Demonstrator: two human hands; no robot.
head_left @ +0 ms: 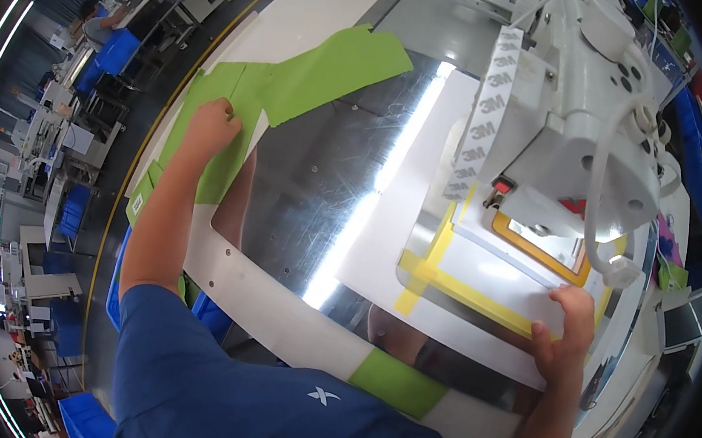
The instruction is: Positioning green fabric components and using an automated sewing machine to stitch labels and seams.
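My left hand (215, 125) is closed, fingertips pinching at a green fabric piece (250, 80) in a pile of flat green cut pieces at the left of the worktable. One more green piece (341, 73) stretches from the pile over the shiny metal plate. My right hand (566, 329) has its thumb and index finger apart at the near right corner of a clear template (481, 284) edged with yellow tape. Nothing shows between those fingers. Above the template is the white sewing machine head (581, 149), with an orange frame (528, 246) beneath it.
The polished metal plate (305, 171) fills the table's middle, with white sheet (396, 198) under the template. A green strip (398, 383) lies on the near table edge by my body. Blue bins (212, 317) stand below. Across an aisle at left, a person (98, 24) sits among other workstations.
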